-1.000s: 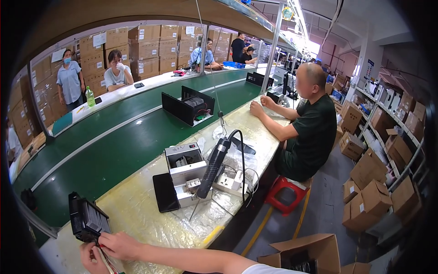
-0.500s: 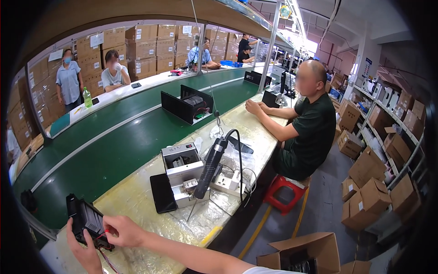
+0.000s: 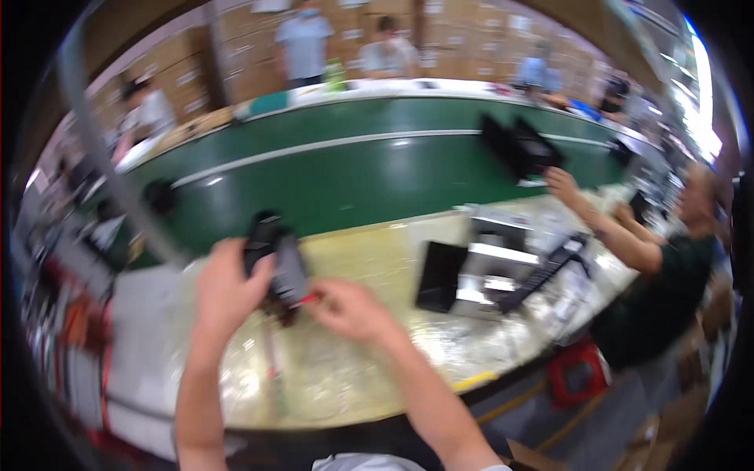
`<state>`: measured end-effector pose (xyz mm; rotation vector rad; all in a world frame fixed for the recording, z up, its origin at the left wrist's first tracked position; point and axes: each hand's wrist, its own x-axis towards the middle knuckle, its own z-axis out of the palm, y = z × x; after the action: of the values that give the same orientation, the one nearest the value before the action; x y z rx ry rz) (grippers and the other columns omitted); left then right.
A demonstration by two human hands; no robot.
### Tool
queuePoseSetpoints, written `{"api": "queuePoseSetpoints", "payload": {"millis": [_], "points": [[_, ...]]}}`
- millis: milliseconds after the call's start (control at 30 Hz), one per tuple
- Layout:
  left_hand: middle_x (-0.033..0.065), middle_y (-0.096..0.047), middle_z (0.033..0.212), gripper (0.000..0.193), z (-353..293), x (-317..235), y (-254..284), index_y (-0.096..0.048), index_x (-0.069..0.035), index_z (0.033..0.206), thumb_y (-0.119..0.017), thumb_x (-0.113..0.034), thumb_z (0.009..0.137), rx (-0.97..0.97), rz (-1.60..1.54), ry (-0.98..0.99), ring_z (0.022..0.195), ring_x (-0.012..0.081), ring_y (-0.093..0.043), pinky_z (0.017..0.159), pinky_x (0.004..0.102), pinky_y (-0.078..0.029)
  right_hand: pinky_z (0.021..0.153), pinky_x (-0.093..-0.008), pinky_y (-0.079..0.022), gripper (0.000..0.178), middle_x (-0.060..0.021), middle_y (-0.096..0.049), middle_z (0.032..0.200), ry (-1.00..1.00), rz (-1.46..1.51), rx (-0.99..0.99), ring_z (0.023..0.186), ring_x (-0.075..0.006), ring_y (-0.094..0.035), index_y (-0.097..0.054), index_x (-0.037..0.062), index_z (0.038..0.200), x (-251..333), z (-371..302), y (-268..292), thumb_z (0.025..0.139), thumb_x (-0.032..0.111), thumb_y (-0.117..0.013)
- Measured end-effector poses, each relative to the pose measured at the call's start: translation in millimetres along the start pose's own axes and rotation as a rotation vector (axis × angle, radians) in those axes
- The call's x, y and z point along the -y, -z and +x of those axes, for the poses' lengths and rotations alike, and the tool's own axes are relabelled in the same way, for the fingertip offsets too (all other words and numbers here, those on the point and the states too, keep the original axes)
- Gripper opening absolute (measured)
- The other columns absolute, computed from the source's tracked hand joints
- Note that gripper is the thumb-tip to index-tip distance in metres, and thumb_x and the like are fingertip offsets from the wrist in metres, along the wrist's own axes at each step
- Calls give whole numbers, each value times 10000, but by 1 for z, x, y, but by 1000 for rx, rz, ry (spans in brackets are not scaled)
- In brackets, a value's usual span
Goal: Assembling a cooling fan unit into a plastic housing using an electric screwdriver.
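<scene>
A black boxy device [image 3: 290, 271] with a grey ribbed part sits on the near left of the bench, blurred by motion. My left hand [image 3: 228, 284] grips its left side, the thumb lying over its front. From the right, my right hand [image 3: 345, 309] holds a small red-ended wire [image 3: 309, 299] between pinched fingers, against the device's lower right edge. Dark and reddish wires hang below the device, partly smeared.
An open metal case [image 3: 481, 290] with a black panel [image 3: 437, 276] stands right of my hands, a black handheld tool [image 3: 542, 271] leaning beside it. Beyond runs a green conveyor [image 3: 353, 180] carrying a black housing [image 3: 518, 149]. A co-worker [image 3: 667, 259] sits at right; a post [image 3: 118, 157] rises at left.
My view has swung left, so the bench and both hands sit nearer the middle. My hands stay on the device and red-ended wire. The co-worker's hand now reaches toward the conveyor.
</scene>
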<state>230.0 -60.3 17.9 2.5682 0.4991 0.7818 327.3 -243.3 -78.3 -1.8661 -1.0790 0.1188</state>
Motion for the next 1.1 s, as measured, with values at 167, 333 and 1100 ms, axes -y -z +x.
{"api": "queuePoseSetpoints", "payload": {"millis": [167,333,1100], "points": [[200,-675,949,423,1,9,22,-623,3,988,-668,-396,853,73,234,86,917,409,-659,784,483,-517,648,-326,-520,295,-101,-705,962,55,145,90,681,-184,-636,-674,38,1097,32,9,-15,877,230,-713],[216,-669,967,453,-3,15,14,-580,23,977,-645,-414,877,93,221,80,901,415,-665,778,488,-530,623,-324,-501,205,-63,-701,810,75,66,62,642,-193,-615,-709,21,974,20,7,-22,896,210,-697],[191,-699,1051,390,4,102,131,-711,2,1065,-667,-357,918,-173,187,225,1008,324,-670,872,397,-510,575,-227,-475,109,-14,-646,793,-148,245,-273,672,-70,-584,-675,-19,980,-30,14,45,945,70,-625]]}}
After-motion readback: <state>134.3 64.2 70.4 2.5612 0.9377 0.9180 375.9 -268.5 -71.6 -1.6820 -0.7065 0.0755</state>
